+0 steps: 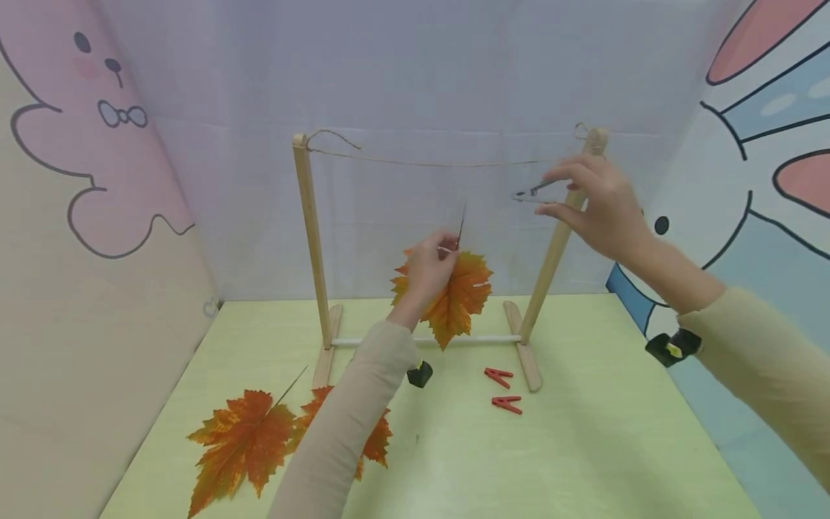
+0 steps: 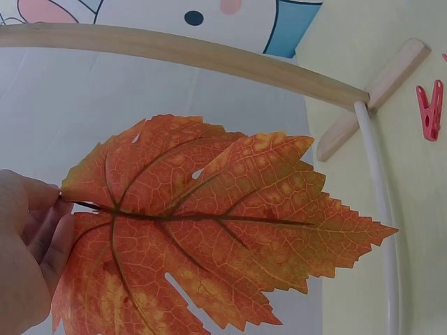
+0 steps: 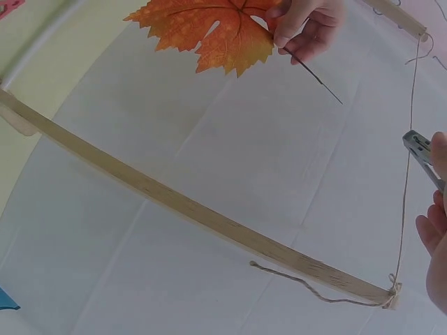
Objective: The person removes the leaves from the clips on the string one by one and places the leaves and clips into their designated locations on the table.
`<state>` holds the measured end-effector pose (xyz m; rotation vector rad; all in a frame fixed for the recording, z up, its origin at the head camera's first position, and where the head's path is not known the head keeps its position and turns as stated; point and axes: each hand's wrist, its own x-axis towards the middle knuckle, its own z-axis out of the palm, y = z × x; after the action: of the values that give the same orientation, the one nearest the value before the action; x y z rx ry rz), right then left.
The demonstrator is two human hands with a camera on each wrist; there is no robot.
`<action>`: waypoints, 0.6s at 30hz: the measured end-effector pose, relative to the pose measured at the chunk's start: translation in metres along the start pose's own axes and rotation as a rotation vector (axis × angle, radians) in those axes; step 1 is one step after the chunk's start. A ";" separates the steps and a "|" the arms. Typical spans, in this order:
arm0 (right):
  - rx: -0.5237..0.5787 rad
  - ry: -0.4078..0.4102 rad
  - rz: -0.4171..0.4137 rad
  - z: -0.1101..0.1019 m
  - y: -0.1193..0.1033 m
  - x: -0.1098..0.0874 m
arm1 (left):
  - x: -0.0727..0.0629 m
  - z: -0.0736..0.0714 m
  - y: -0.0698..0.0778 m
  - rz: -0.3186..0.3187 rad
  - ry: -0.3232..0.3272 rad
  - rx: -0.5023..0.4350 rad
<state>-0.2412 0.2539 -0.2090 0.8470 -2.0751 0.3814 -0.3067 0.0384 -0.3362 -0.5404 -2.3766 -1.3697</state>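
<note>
My left hand (image 1: 431, 268) pinches an orange-red maple leaf (image 1: 462, 299) by its dark stem, which points upward. In the left wrist view, the leaf's veined face (image 2: 209, 209) spreads away from the fingertips. My right hand (image 1: 599, 202), higher and to the right, pinches a grey clothespin (image 1: 533, 193) between thumb and fingers. The jaws of the clothespin point left, just below the twine (image 1: 428, 165) strung between two wooden posts. From the right wrist, the clothespin (image 3: 419, 148) overlaps the twine (image 3: 407, 188).
Two red clothespins (image 1: 498, 377) lie on the pale yellow table (image 1: 583, 447) near the right foot of the wooden frame (image 1: 311, 238). Other maple leaves (image 1: 243, 440) lie at front left, partly behind my left sleeve. A white rod (image 1: 480, 339) joins the frame's feet.
</note>
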 end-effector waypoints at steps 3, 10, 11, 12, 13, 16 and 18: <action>0.006 -0.011 -0.004 0.002 -0.001 -0.006 | -0.003 -0.002 -0.007 -0.014 0.002 0.004; 0.032 -0.034 -0.008 0.011 0.000 -0.022 | -0.013 -0.010 -0.022 -0.084 -0.024 -0.008; 0.035 -0.037 -0.008 0.013 0.001 -0.024 | -0.015 -0.012 -0.024 -0.090 -0.029 -0.005; 0.036 -0.040 -0.007 0.015 0.002 -0.027 | -0.016 -0.014 -0.027 -0.096 -0.032 -0.003; 0.041 -0.040 -0.011 0.017 0.002 -0.030 | -0.017 -0.016 -0.029 -0.100 -0.036 -0.001; 0.047 -0.041 -0.014 0.022 0.003 -0.039 | -0.021 -0.022 -0.039 -0.114 -0.035 0.007; 0.051 -0.045 -0.014 0.025 0.003 -0.046 | -0.025 -0.025 -0.046 -0.126 -0.024 0.009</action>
<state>-0.2390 0.2628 -0.2611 0.9077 -2.1071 0.4131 -0.3048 -0.0080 -0.3700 -0.4130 -2.4721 -1.4121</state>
